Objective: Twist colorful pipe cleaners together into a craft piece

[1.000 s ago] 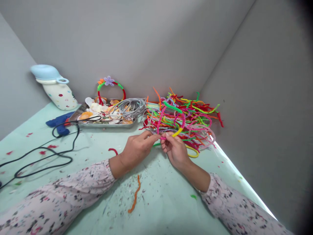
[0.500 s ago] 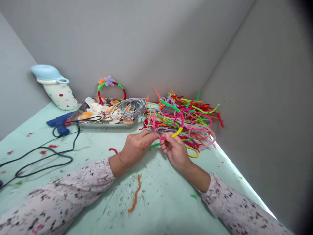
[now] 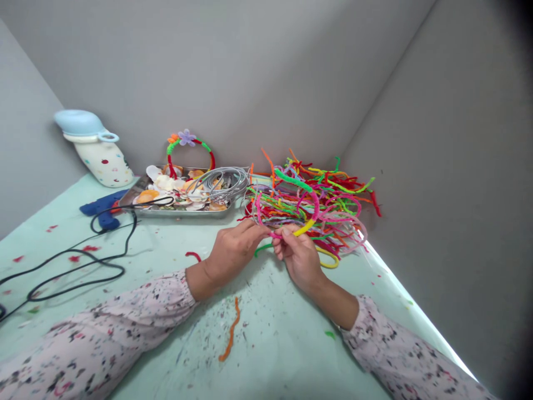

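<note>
Left hand (image 3: 233, 247) pinching pink stem (image 3: 259, 208), right hand (image 3: 302, 258) gripping hoop (image 3: 316, 208) (wrapped, green to yellow); stem's tail beyond the left not yet wound.

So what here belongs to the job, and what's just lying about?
In use:
- handheld, curved green-pink-yellow fuzzy band
- probably the multicoloured fuzzy-stem pile

Seemingly lying about:
- white blue-lidded bottle
- blue corded tool
- shell-filled metal tray

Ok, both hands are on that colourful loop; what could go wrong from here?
The pink strand might slip, since the left hand and right hand hold it only between fingers. The green, pink and yellow length might snag the pile of pipe cleaners it overlaps in view. The left sleeve might catch the black cord looped nearby.
</note>
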`<state>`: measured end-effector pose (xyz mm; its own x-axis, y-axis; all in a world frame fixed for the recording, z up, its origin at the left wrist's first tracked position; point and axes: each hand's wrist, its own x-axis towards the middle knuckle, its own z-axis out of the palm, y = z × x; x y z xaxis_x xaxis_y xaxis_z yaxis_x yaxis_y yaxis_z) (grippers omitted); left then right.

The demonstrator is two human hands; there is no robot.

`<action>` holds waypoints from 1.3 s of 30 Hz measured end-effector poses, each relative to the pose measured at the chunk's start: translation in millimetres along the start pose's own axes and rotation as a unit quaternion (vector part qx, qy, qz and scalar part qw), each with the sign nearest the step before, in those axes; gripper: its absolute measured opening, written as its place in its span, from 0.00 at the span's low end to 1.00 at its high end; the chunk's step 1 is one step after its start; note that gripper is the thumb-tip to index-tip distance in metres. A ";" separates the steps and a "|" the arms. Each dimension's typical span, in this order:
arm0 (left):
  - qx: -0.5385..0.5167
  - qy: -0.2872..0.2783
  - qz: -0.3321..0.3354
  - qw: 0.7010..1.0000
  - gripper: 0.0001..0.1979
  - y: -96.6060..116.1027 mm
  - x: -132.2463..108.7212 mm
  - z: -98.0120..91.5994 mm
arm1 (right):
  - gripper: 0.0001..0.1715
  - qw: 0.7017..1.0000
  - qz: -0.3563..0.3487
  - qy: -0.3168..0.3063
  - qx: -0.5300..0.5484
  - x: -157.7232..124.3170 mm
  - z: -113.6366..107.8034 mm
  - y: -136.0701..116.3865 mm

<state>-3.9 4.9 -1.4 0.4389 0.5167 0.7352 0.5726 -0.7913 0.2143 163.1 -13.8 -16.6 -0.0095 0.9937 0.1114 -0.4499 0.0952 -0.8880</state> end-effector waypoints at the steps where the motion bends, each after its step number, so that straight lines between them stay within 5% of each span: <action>1: -0.018 0.003 -0.002 1.000 0.07 0.7 0.3 0.3 | 0.12 1.000 0.001 0.002 0.006 -0.1 0.4 -0.4; 9: -0.130 0.056 -0.072 0.987 0.03 8.6 2.4 -1.2 | 0.10 0.996 -0.002 0.057 0.071 3.5 -0.4 -4.2; 14: -0.177 0.031 -0.177 0.968 0.12 6.6 3.0 1.0 | 0.11 0.998 -0.003 0.029 0.061 2.9 -1.2 -3.3; 24: -0.212 -0.003 -0.068 0.975 0.07 5.7 3.1 -1.2 | 0.11 1.000 0.013 0.008 0.005 1.1 -3.7 0.2; 39: -0.144 0.025 -0.095 0.985 0.07 -0.5 2.7 2.9 | 0.17 0.984 -0.003 0.015 -0.179 1.5 -0.8 -1.1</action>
<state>-1.0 7.6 -1.5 0.3040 0.6542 0.6926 0.4182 -0.7448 0.5200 164.3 -12.4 -15.8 0.0217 0.9938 0.1094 -0.1068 0.1111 -0.9881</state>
